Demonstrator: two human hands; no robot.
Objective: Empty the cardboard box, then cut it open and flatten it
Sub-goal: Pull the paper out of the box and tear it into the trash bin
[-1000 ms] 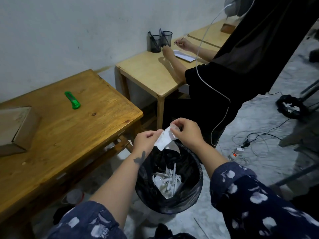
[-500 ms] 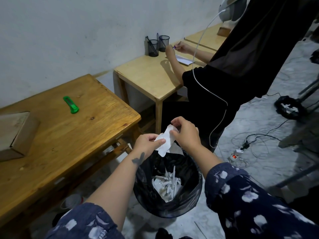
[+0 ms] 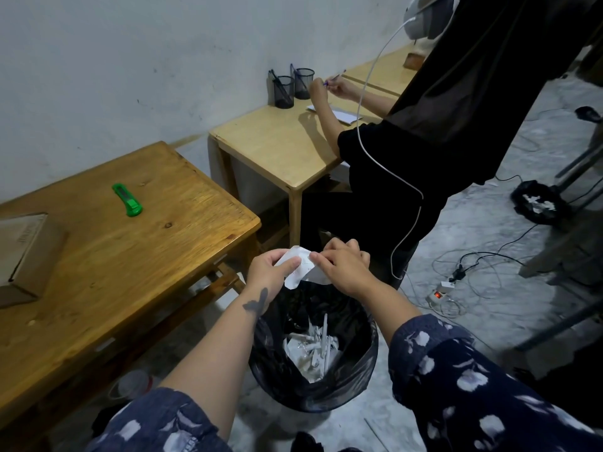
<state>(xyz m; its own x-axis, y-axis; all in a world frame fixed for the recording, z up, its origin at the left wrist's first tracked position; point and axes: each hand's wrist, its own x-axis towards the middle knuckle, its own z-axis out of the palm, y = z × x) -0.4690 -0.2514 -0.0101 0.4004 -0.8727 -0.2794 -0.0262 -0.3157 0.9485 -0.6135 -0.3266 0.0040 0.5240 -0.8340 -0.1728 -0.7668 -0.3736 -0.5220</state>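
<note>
The cardboard box [image 3: 23, 249] lies shut at the left edge of the dark wooden table [image 3: 107, 256]. A green box cutter [image 3: 127, 200] lies further back on the same table. Both hands are off the table, above a black-lined waste bin [image 3: 355, 363] that holds white paper scraps. My left hand [image 3: 270, 269] and my right hand [image 3: 342, 265] each pinch a side of one crumpled white piece of paper [image 3: 298, 270] over the bin's far rim.
Another person in black sits at a lighter table [image 3: 277, 145] behind the bin, writing beside two mesh pen cups [image 3: 292, 86]. A power strip [image 3: 440, 290] and loose cables lie on the floor to the right. A second bin [image 3: 538, 202] stands far right.
The hands have drawn closer together on the paper, which now looks more crumpled. The view has shifted slightly, so the bin sits lower in the frame.
</note>
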